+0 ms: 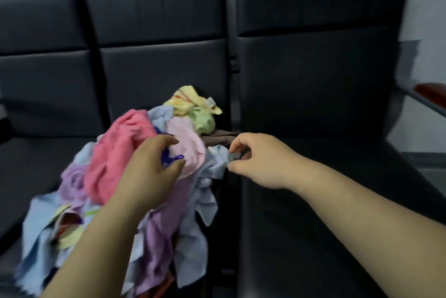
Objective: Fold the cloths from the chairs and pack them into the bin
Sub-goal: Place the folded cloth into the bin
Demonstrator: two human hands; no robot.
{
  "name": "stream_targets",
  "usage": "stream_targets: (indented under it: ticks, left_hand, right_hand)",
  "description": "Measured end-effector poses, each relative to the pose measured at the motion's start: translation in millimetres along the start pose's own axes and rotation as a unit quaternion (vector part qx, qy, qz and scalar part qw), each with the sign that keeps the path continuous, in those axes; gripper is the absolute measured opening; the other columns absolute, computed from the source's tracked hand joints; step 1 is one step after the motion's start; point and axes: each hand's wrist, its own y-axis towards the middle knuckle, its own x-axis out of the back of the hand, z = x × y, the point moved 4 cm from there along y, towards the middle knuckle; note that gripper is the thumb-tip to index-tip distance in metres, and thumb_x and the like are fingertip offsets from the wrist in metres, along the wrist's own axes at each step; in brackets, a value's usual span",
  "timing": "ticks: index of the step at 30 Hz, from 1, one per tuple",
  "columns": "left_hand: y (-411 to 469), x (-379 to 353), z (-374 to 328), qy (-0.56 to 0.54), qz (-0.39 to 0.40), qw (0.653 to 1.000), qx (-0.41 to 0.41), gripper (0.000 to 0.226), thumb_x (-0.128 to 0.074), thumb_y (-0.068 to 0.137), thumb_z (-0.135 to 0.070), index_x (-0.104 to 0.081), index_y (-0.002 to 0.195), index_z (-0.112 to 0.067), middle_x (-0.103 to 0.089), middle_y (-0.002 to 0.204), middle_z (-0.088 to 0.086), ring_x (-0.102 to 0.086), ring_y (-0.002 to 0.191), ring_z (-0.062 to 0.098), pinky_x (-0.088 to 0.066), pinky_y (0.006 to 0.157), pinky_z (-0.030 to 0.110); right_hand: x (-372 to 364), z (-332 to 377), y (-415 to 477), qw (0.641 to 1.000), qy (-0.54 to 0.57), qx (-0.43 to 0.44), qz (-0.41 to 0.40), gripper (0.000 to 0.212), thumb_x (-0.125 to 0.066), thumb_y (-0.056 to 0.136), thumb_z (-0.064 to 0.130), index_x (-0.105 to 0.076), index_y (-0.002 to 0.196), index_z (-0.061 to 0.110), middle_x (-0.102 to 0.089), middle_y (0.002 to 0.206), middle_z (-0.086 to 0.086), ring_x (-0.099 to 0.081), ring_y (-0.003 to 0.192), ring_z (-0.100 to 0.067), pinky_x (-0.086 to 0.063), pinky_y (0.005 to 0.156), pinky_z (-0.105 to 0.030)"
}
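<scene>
Left hand (149, 172) gripping cloth pile (115, 153), right hand (260, 160) alongside

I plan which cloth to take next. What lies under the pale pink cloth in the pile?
A light blue cloth and a lilac cloth show beneath the pale pink cloth. The left hand covers its near edge; deeper layers are hidden.

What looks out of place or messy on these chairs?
The cloths lie in a crumpled, unfolded heap on the middle chair, some spilling over the seat's right edge. A brown cloth sticks out on that side.
</scene>
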Motion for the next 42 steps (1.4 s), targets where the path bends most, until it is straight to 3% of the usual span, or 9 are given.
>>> stream_targets:
  ticks: [10, 15, 18, 25, 29, 33, 36, 39, 42]
  left_hand:
    - [16.5, 42.1, 72.5, 0.1, -0.144, 0.967, 0.185, 0.05, -0.074, 0.083, -0.036, -0.06, 0.13, -0.023, -0.052, 0.133, 0.01, -0.046, 0.122, 0.038, -0.039, 0.098, 0.049]
    - [18.5, 36.8, 74.3, -0.027, -0.121, 0.981, 0.152, 0.004, -0.063, 0.091, -0.019, -0.066, 0.09, -0.02, -0.061, 0.077, -0.006, -0.062, 0.081, 0.022, -0.039, 0.066, 0.031]
    - [17.1, 34.4, 59.5, -0.122, -0.106, 0.983, 0.084, 0.021, -0.066, 0.093, -0.02, -0.063, 0.082, -0.038, -0.064, 0.067, -0.02, -0.059, 0.069, -0.007, -0.038, 0.057, 0.01]
    - [8.7, 25.6, 46.9, -0.23, -0.08, 0.968, 0.062, 0.025, -0.069, 0.091, -0.012, -0.066, 0.088, -0.037, -0.068, 0.078, -0.028, -0.059, 0.07, -0.007, -0.043, 0.064, 0.01]
    - [4.4, 20.7, 42.7, -0.267, -0.1, 0.951, 0.121, 0.053, -0.073, 0.081, -0.004, -0.05, 0.113, -0.04, -0.063, 0.097, -0.014, -0.061, 0.077, -0.001, -0.046, 0.066, 0.014]
    - [3.4, 13.9, 37.5, -0.234, -0.08, 0.959, 0.135, 0.102, -0.067, 0.073, -0.002, -0.019, 0.148, -0.053, -0.059, 0.113, -0.012, -0.063, 0.089, 0.0, -0.047, 0.072, 0.009]
    - [4.3, 5.5, 32.0, -0.14, -0.016, 0.981, 0.134, 0.105, -0.064, 0.074, -0.01, -0.013, 0.151, -0.06, -0.038, 0.127, -0.007, -0.057, 0.097, 0.009, -0.05, 0.086, 0.03]
    - [7.7, 0.5, 29.2, -0.029, 0.015, 0.997, 0.073, 0.05, -0.055, 0.078, -0.019, -0.059, 0.123, -0.04, -0.031, 0.123, -0.001, -0.053, 0.103, 0.022, -0.048, 0.092, 0.035]
    - [9.2, 0.0, 18.2, -0.004, 0.008, 1.0, 0.005, 0.01, -0.04, 0.071, -0.031, -0.047, 0.077, -0.035, -0.052, 0.096, -0.005, -0.052, 0.088, 0.031, -0.044, 0.075, 0.042]
  right_hand:
    - [-70.6, 72.3, 113.3, 0.997, 0.08, 0.017, 0.011, 0.009, -0.073, 0.09, 0.027, -0.073, 0.09, 0.018, -0.073, 0.092, 0.001, -0.068, 0.094, -0.026, -0.056, 0.088, -0.041]
    - [-98.7, 100.2, 146.6, 0.973, 0.215, -0.059, 0.065, 0.039, -0.072, 0.087, 0.048, -0.067, 0.094, 0.01, -0.067, 0.079, -0.009, -0.059, 0.069, -0.021, -0.049, 0.062, -0.036]
    - [-101.3, 106.8, 153.6, 0.959, 0.235, -0.121, 0.103, 0.023, -0.078, 0.084, 0.037, -0.063, 0.092, 0.021, -0.056, 0.07, 0.0, -0.049, 0.057, -0.013, -0.039, 0.048, -0.023]
    - [-68.8, 110.4, 145.2, 0.944, 0.304, -0.062, 0.114, 0.034, -0.062, 0.095, 0.006, -0.07, 0.066, 0.02, -0.065, 0.069, 0.003, -0.06, 0.073, -0.015, -0.049, 0.069, -0.029]
    - [-38.1, 103.1, 133.9, 0.862, 0.505, -0.02, 0.04, 0.011, -0.051, 0.106, 0.013, -0.061, 0.102, 0.015, -0.06, 0.1, -0.012, -0.058, 0.086, -0.021, -0.053, 0.069, -0.031]
    - [-23.2, 88.6, 110.5, 0.793, 0.604, -0.027, 0.075, 0.028, -0.04, 0.11, 0.014, -0.065, 0.099, 0.007, -0.071, 0.096, -0.016, -0.072, 0.082, -0.025, -0.06, 0.073, -0.037]
    - [-13.7, 80.5, 91.3, 0.829, 0.545, -0.036, 0.118, 0.025, -0.05, 0.104, 0.015, -0.066, 0.086, 0.011, -0.069, 0.096, -0.016, -0.069, 0.08, -0.028, -0.058, 0.07, -0.038]
    - [-5.3, 71.0, 80.1, 0.869, 0.478, -0.028, 0.124, 0.006, -0.064, 0.092, 0.015, -0.066, 0.086, 0.016, -0.063, 0.093, -0.012, -0.064, 0.078, -0.025, -0.05, 0.068, -0.034]
    - [0.2, 55.4, 67.8, 0.958, 0.243, 0.02, 0.153, 0.057, -0.089, 0.071, 0.023, -0.062, 0.121, 0.027, -0.063, 0.122, -0.001, -0.067, 0.107, -0.022, -0.056, 0.086, -0.035]
